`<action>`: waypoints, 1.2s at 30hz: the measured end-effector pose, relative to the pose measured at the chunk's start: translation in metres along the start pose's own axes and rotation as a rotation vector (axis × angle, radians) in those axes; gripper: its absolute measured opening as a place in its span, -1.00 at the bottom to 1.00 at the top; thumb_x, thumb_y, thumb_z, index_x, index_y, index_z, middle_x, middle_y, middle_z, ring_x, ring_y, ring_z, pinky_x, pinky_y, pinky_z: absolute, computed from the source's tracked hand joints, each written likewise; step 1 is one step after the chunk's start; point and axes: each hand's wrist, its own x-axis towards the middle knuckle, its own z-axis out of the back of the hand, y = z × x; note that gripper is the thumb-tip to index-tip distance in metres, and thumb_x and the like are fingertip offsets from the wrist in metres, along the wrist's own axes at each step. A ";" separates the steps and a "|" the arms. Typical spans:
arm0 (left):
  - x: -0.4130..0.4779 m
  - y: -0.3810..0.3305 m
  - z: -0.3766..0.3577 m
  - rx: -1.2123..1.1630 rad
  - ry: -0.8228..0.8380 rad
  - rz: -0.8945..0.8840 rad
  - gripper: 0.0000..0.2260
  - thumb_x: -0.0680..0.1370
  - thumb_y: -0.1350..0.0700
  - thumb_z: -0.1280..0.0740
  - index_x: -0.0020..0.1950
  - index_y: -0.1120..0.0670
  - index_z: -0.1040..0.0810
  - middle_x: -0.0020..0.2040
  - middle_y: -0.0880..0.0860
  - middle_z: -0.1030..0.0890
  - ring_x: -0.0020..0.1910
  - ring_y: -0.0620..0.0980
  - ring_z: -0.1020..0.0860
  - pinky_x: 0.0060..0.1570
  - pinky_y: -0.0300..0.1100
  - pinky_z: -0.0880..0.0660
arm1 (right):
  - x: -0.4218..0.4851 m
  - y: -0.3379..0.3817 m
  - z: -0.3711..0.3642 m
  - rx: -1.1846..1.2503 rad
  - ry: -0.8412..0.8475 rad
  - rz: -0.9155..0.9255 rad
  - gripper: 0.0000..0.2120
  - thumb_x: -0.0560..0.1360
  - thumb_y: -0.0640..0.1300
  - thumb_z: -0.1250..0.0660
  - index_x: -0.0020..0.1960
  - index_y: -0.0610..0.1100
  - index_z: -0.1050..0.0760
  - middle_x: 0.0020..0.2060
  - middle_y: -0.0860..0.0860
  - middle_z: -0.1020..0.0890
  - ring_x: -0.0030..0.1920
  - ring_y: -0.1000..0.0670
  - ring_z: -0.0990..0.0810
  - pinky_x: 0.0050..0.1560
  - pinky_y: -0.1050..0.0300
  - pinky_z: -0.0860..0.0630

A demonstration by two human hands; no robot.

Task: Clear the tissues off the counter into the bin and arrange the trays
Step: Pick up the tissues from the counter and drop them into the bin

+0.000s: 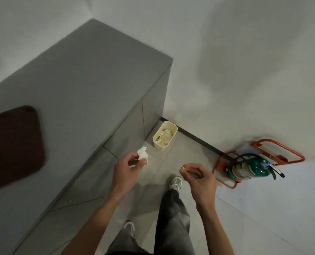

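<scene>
A crumpled tissue (pixel 142 155) is pinched by the left hand (pixel 127 168) at centre, below the bin (pixel 161 147). Whether the curled right hand (pixel 199 178) holds anything cannot be told. The extinguisher (pixel 248 168) label is blurred.

- One wide-angle view, worn on the person's head, looks steeply down and forward.
- Counter (pixel 79 70) fills the left, floor (pixel 173 161) the right; the bin (pixel 161 147) sits farther ahead by the wall (pixel 245 70).
</scene>
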 end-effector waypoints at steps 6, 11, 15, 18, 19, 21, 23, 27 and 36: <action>0.115 0.014 -0.098 0.010 -0.024 0.116 -0.71 0.55 0.13 -0.51 0.19 -0.17 -0.60 0.04 -0.11 -0.71 -0.01 -0.16 -0.69 0.02 -0.15 -0.64 | 0.179 -0.031 -0.021 -0.191 0.079 -0.012 -0.85 0.45 -0.13 -0.64 -0.02 0.04 -0.75 -0.13 0.17 -0.78 -0.10 0.16 -0.75 0.07 0.07 -0.72; 0.211 0.053 -0.175 0.059 0.018 0.170 -0.76 0.61 0.03 -0.43 0.24 -0.24 -0.60 0.01 -0.12 -0.71 -0.02 -0.13 -0.70 0.00 -0.09 -0.68 | 0.308 -0.076 -0.056 -0.343 0.188 -0.026 -0.94 0.56 -0.12 -0.53 -0.01 0.02 -0.75 -0.23 0.15 -0.74 -0.22 0.16 -0.70 -0.07 0.15 -0.69; 0.290 0.106 -0.224 0.187 0.032 0.246 -0.81 0.58 -0.03 -0.47 0.16 -0.03 -0.70 0.02 -0.08 -0.72 0.00 -0.07 -0.69 0.11 0.03 -0.66 | 0.394 -0.128 -0.094 -0.417 0.223 -0.034 -0.90 0.63 -0.05 -0.45 0.06 -0.05 -0.71 -0.23 0.13 -0.72 -0.24 0.18 -0.68 -0.15 0.18 -0.66; 0.346 0.148 -0.254 0.269 0.044 0.252 -0.78 0.50 0.11 -0.55 0.14 0.09 -0.71 0.07 0.04 -0.69 0.04 -0.01 -0.65 0.09 -0.12 -0.60 | 0.444 -0.172 -0.122 -0.456 0.244 -0.041 -0.88 0.62 -0.04 -0.44 0.04 -0.07 -0.70 -0.17 0.11 -0.73 -0.19 0.18 -0.67 -0.19 0.23 -0.59; 0.363 0.163 -0.263 0.288 0.051 0.243 -0.79 0.48 0.14 -0.57 0.10 0.10 -0.72 0.04 0.05 -0.69 0.01 -0.01 -0.65 0.06 -0.16 -0.58 | 0.459 -0.188 -0.130 -0.463 0.247 -0.044 -0.91 0.60 -0.04 -0.46 0.01 -0.05 -0.71 -0.17 0.12 -0.73 -0.18 0.19 -0.67 -0.18 0.21 -0.60; 0.391 0.188 -0.275 0.346 0.084 0.243 -0.84 0.46 0.14 -0.57 0.02 0.09 -0.71 -0.08 0.02 -0.71 -0.11 -0.06 -0.66 -0.10 -0.31 -0.55 | 0.483 -0.215 -0.145 -0.514 0.264 -0.034 -0.99 0.55 -0.06 -0.50 -0.05 0.02 -0.70 -0.16 0.14 -0.73 -0.15 0.19 -0.68 -0.11 0.12 -0.67; 0.420 0.221 -0.288 0.378 0.116 0.289 -0.82 0.45 0.11 -0.59 -0.02 0.05 -0.66 -0.18 0.00 -0.70 -0.23 -0.11 -0.67 -0.27 -0.44 -0.50 | 0.508 -0.240 -0.162 -0.578 0.285 -0.031 -0.95 0.53 -0.07 -0.52 -0.08 0.06 -0.68 -0.13 0.12 -0.74 -0.13 0.12 -0.69 -0.08 0.04 -0.70; 0.468 0.285 -0.312 0.434 0.154 0.382 -0.76 0.41 -0.06 -0.59 -0.14 -0.07 -0.55 -0.13 0.09 -0.69 -0.13 0.13 -0.69 -0.12 -0.01 -0.68 | 0.552 -0.278 -0.195 -0.748 0.341 -0.002 -0.89 0.61 0.03 -0.43 0.05 0.03 -0.68 -0.02 0.02 -0.72 -0.12 0.00 -0.65 -0.07 0.05 -0.66; 0.513 0.344 -0.354 0.788 0.555 0.290 -0.40 0.60 0.00 -0.40 0.60 0.01 -0.28 0.52 0.08 -0.45 0.50 0.22 -0.39 0.41 0.00 -0.38 | 0.600 -0.320 -0.234 -1.066 0.551 0.107 -0.42 0.62 -0.22 -0.35 0.61 -0.04 -0.33 0.51 -0.18 -0.47 0.39 -0.32 -0.54 0.34 -0.27 -0.56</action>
